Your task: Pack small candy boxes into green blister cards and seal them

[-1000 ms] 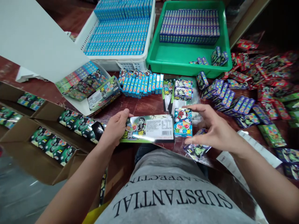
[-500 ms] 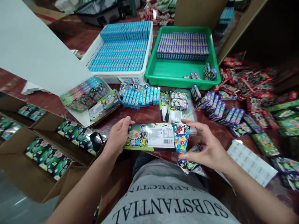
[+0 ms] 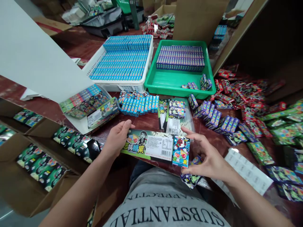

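Observation:
My left hand (image 3: 117,137) pinches the left end of a long candy carton (image 3: 158,146), dark and green with a white barcode label, held above the table's front edge. At the carton's right end stands a small blue candy box (image 3: 181,151), lined up with it. Around that box my right hand (image 3: 205,154) is spread, forefinger by its top corner and thumb below its bottom corner, with small gaps showing. Purple candy boxes (image 3: 191,180) lie under the right thumb, partly hidden. Beyond the hands are a row of blue boxes (image 3: 139,105) and two purple boxes (image 3: 177,108) on flat cartons.
A white basket (image 3: 148,72) packed with blue boxes and a green tray (image 3: 163,82) partly filled with purple boxes stand behind. Red packets (image 3: 241,91) and purple boxes (image 3: 213,116) are scattered rightward, beside a sticker sheet (image 3: 248,173). Open cardboard boxes (image 3: 35,195) stand at left.
My right thumb and forefinger have spread wider around the small blue box. The left hand still holds the long carton. The view has tilted up slightly, so everything sits lower.

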Available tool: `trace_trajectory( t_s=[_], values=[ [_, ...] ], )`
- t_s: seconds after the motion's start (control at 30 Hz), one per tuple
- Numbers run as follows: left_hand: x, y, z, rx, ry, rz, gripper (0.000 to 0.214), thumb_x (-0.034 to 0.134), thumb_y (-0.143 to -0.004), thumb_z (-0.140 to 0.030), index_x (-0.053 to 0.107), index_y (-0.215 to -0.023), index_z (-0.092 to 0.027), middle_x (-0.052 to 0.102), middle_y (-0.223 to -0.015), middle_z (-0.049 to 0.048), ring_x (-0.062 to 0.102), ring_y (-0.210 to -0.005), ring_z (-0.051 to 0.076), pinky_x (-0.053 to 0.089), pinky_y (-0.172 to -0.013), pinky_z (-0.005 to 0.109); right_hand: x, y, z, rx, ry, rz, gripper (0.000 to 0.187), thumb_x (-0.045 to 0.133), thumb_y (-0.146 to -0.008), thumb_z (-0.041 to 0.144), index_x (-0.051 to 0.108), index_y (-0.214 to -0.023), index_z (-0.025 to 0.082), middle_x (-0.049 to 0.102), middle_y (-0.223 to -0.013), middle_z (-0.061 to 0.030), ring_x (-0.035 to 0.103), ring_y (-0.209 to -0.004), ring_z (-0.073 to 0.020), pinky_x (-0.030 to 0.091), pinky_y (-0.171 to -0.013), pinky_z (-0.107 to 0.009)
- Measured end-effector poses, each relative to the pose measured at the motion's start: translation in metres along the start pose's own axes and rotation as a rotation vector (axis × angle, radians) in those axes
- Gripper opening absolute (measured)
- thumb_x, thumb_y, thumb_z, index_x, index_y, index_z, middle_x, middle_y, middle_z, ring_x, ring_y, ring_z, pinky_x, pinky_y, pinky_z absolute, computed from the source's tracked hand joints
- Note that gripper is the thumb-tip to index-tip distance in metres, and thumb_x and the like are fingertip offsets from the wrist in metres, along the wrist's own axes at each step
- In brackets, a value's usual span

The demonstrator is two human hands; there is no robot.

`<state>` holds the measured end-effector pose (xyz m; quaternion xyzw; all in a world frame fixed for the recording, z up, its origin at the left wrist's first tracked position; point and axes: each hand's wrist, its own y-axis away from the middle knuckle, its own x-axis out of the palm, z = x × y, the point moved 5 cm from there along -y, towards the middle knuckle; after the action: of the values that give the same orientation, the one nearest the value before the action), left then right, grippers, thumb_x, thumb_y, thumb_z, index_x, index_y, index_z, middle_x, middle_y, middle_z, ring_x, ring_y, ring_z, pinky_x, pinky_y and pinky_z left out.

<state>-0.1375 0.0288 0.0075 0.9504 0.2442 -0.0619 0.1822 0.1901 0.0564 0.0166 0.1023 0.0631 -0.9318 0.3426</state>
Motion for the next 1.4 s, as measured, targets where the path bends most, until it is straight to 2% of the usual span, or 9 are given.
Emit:
trace_trajectory(
  t_s=[0.37,0.57,0.83,0.9,1.0,1.07,1.17,1.27,1.4],
  values=[
    [0.005,-0.006,-0.011,0.003,-0.054,0.044,0.051,0.068,-0.079,-0.07,0.064,-0.083,-0.02,0.056,-0.053,-0.0041,0.05,-0.041,0.011,0.038,-0.039,0.019,-0.015,0.003,-0.001,-0.03,0.121,0.109,0.096,0.096,-0.063,0.039,0.043,-0.143,0.038,0.024,-0.171,-0.0097,0.039,-0.149,-0.0366,0.039,-0.118,-0.06],
    [0.017,-0.002,-0.019,0.019,-0.146,0.177,0.052,0.066,-0.081,-0.072,0.064,-0.079,-0.02,0.054,-0.054,-0.0039,0.047,-0.045,0.01,0.034,-0.04,0.017,-0.024,-0.004,0.006,-0.067,0.226,0.096,0.091,0.092,-0.067,0.044,0.043,-0.144,0.036,0.026,-0.17,-0.0099,0.04,-0.149,-0.0359,0.046,-0.114,-0.057],
    [0.043,0.009,0.003,-0.058,-0.019,0.254,0.046,0.074,-0.078,-0.064,0.061,-0.083,-0.02,0.056,-0.062,-0.0058,0.049,-0.049,0.009,0.041,-0.046,0.018,-0.027,-0.003,0.008,-0.082,0.356,0.007,0.102,0.088,-0.069,0.055,0.038,-0.155,0.035,0.032,-0.168,-0.0088,0.041,-0.149,-0.0355,0.047,-0.113,-0.055],
    [0.04,0.006,0.008,-0.04,0.023,0.179,0.045,0.076,-0.078,-0.063,0.061,-0.083,-0.02,0.056,-0.062,-0.006,0.049,-0.049,0.009,0.04,-0.046,0.018,-0.042,-0.002,0.016,-0.069,0.367,-0.213,0.082,0.08,-0.08,0.056,0.047,-0.151,0.034,0.048,-0.158,-0.0085,0.052,-0.139,-0.0329,0.054,-0.105,-0.05],
    [0.041,0.006,0.011,0.016,0.052,0.092,0.044,0.075,-0.079,-0.061,0.062,-0.084,-0.021,0.056,-0.063,-0.0061,0.048,-0.05,0.009,0.041,-0.047,0.019,-0.07,0.003,0.028,-0.042,0.359,-0.877,0.033,0.052,-0.102,0.047,0.065,-0.126,0.028,0.07,-0.12,-0.0069,0.067,-0.111,-0.0244,0.055,-0.097,-0.044],
    [0.05,0.011,0.008,0.067,0.033,0.05,0.041,0.074,-0.081,-0.06,0.062,-0.084,-0.02,0.057,-0.065,-0.0056,0.048,-0.051,0.009,0.041,-0.048,0.019,-0.071,0.0,0.029,-0.042,0.394,-1.142,0.032,0.042,-0.107,0.043,0.068,-0.11,0.024,0.068,-0.103,-0.0061,0.066,-0.101,-0.0226,0.052,-0.096,-0.044],
    [0.064,0.023,0.004,0.13,0.027,-0.034,0.039,0.07,-0.084,-0.059,0.062,-0.084,-0.021,0.059,-0.072,-0.0041,0.05,-0.055,0.01,0.044,-0.051,0.02,-0.055,-0.017,0.019,-0.028,0.433,-1.089,0.028,0.045,-0.105,0.043,0.065,-0.108,0.024,0.066,-0.104,-0.0079,0.062,-0.104,-0.0244,0.051,-0.097,-0.045],
    [0.073,0.027,0.002,0.169,0.033,-0.077,0.038,0.066,-0.087,-0.058,0.061,-0.085,-0.021,0.062,-0.077,-0.0025,0.054,-0.059,0.011,0.047,-0.057,0.022,-0.04,-0.021,0.007,0.01,0.387,-0.947,0.029,0.05,-0.103,0.042,0.059,-0.125,0.025,0.065,-0.119,-0.0101,0.062,-0.112,-0.0254,0.05,-0.102,-0.045],
    [0.071,0.023,0.0,0.229,-0.015,-0.092,0.037,0.066,-0.088,-0.057,0.061,-0.083,-0.021,0.063,-0.078,-0.0014,0.056,-0.062,0.012,0.048,-0.06,0.022,-0.04,-0.009,0.003,0.028,0.236,-0.917,0.046,0.044,-0.105,0.042,0.039,-0.149,0.027,0.059,-0.131,-0.0118,0.062,-0.117,-0.0255,0.052,-0.101,-0.045]
  ],
)
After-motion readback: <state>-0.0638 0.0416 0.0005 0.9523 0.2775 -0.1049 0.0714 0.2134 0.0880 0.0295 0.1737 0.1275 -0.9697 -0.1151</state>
